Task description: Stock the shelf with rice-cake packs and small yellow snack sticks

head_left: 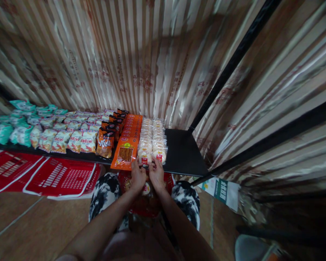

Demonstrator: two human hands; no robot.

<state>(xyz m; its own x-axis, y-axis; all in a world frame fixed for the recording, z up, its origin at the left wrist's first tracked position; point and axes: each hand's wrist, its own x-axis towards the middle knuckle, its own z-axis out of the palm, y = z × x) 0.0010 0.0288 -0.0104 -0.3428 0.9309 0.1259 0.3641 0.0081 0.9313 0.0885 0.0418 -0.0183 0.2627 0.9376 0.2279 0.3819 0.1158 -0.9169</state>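
Observation:
Two columns of round white crackers in clear wrappers run from front to back on the black shelf. At the near end of the left column, my left hand has its fingers closed at the left edge of the front wrapped cracker, which bears a red label. My right hand pinches at the right side of the same cracker, close below the front wrapped cracker of the right column. Both thumbs are partly hidden. Below my wrists, a red basket between my knees contains more wrapped crackers.
Flat orange snack bags lie left of the crackers. Farther left stand black-and-orange bags, white snack bags and teal bags. Red baskets sit under the shelf. A black post rises at the right.

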